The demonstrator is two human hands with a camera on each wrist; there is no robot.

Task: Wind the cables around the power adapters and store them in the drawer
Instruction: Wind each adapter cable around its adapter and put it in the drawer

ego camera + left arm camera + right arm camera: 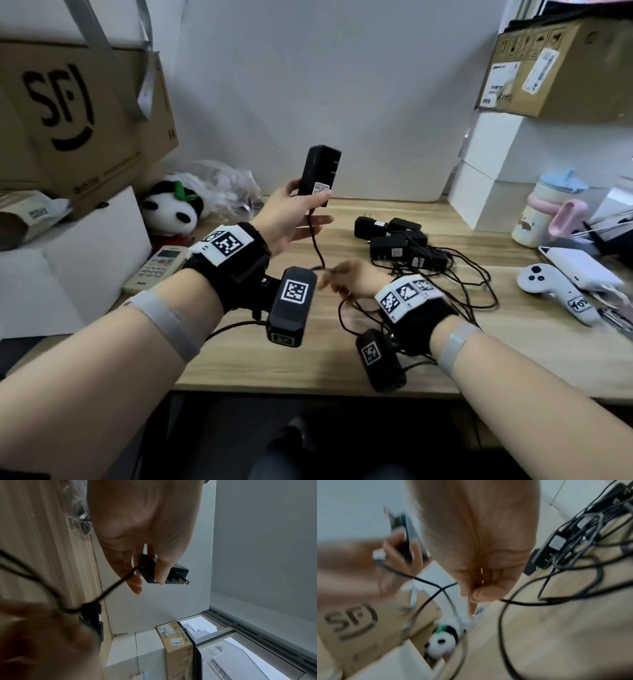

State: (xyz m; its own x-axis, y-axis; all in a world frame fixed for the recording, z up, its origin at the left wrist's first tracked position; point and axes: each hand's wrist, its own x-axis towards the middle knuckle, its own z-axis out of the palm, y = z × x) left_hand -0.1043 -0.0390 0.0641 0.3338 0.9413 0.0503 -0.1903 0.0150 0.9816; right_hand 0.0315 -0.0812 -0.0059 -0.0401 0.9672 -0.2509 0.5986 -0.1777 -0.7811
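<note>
My left hand (297,219) holds a black power adapter (318,175) upright above the wooden desk (308,349), thumb and fingers pinching its lower end. In the left wrist view the adapter (173,573) shows its two plug prongs. Its black cable (317,245) hangs down to my right hand (346,279), which pinches it low over the desk; the right wrist view shows the cable (429,582) running into the curled fingers (481,595). A pile of several more black adapters (399,243) with tangled cables (472,284) lies to the right. No drawer is in view.
A cardboard box (78,116) and white boxes stand at the left, with a panda plush (174,209) and a remote control (157,269). At the right are white boxes, a cardboard box (555,68), a cup (544,209), a game controller (551,287) and a white power bank (579,267).
</note>
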